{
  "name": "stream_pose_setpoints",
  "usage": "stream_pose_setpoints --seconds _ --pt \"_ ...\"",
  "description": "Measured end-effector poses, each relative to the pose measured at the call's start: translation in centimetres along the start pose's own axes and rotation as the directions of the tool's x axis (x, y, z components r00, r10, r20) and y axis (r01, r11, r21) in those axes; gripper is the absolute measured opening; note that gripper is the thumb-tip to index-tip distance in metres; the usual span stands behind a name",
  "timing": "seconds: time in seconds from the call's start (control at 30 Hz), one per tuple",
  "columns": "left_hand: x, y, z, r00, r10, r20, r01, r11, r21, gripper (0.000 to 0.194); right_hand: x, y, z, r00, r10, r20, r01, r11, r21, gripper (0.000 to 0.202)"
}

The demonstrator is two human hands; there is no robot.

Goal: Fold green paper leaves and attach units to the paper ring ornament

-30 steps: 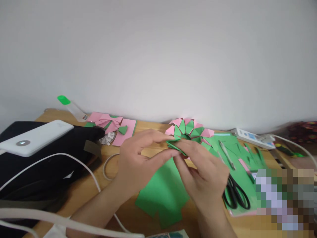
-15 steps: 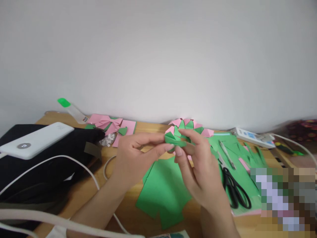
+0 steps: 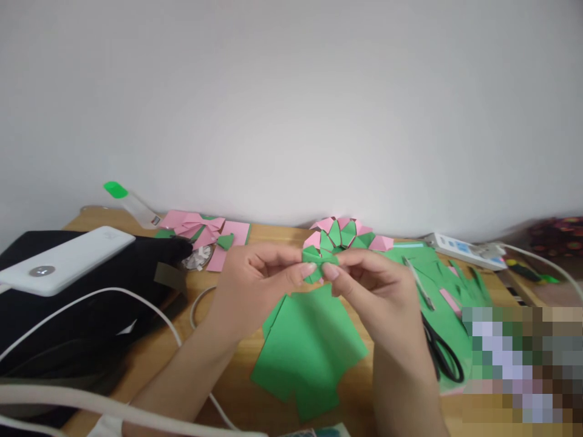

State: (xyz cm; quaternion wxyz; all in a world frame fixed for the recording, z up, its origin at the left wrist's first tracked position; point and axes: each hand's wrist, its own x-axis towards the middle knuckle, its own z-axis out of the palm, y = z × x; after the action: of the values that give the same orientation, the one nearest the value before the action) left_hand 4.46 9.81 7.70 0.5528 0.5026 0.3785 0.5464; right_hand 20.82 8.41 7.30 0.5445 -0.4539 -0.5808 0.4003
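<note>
Between both hands is a small folded piece of green paper (image 3: pixel 314 271). My left hand (image 3: pixel 248 291) pinches its left side with thumb and index finger. On its right side, my right hand (image 3: pixel 380 291) pinches it the same way, the two thumbs close together. Just behind the fingers, a ring of folded pink and green paper pieces (image 3: pixel 348 232) lies on the table near the wall. Below the hands are cut green paper sheets (image 3: pixel 305 352), partly overlapping.
Scissors with black handles (image 3: pixel 446 358) and a craft knife (image 3: pixel 419 284) lie at right on a green sheet (image 3: pixel 439 258). A power strip (image 3: pixel 467 251) stands behind. At left are a black bag (image 3: pixel 150 273), a white power bank (image 3: pixel 68 261), a glue bottle (image 3: pixel 136 206) and pink folded pieces (image 3: pixel 200 227).
The fingers of my right hand have come down from the top of the green paper to pinch its right side. That hand has shifted right, covering more of the scissors.
</note>
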Motion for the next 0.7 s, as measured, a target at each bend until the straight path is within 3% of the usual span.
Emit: stream_pose_setpoints --seconds 0.1,0.3,0.47,0.6,0.7 --pt "0.0 -0.2 0.0 1.000 -0.019 0.019 0.018 1.000 0.012 0.012 0.3 0.1 -0.2 0.994 0.102 0.034 -0.105 0.991 0.086 0.004" --pt "0.2 0.2 -0.1 0.991 -0.092 0.099 0.087 0.995 0.052 0.004 0.3 0.4 -0.4 0.995 0.080 0.061 -0.086 0.990 0.110 0.007" --pt "0.0 0.3 -0.5 0.994 -0.044 0.098 0.025 0.983 0.184 0.014 0.3 -0.2 -0.6 0.985 0.098 0.142 -0.116 0.985 0.125 0.010" --pt "-0.3 0.4 -0.5 0.985 -0.012 0.171 -0.025 0.976 0.215 0.016 0.6 -0.4 -1.0 0.970 0.167 0.176 -0.199 0.964 0.178 0.033" --pt "-0.4 0.6 -0.4 0.977 -0.005 0.211 -0.046 0.971 0.236 0.017 0.8 -0.4 -1.2 0.952 0.223 0.208 -0.264 0.945 0.192 0.027"
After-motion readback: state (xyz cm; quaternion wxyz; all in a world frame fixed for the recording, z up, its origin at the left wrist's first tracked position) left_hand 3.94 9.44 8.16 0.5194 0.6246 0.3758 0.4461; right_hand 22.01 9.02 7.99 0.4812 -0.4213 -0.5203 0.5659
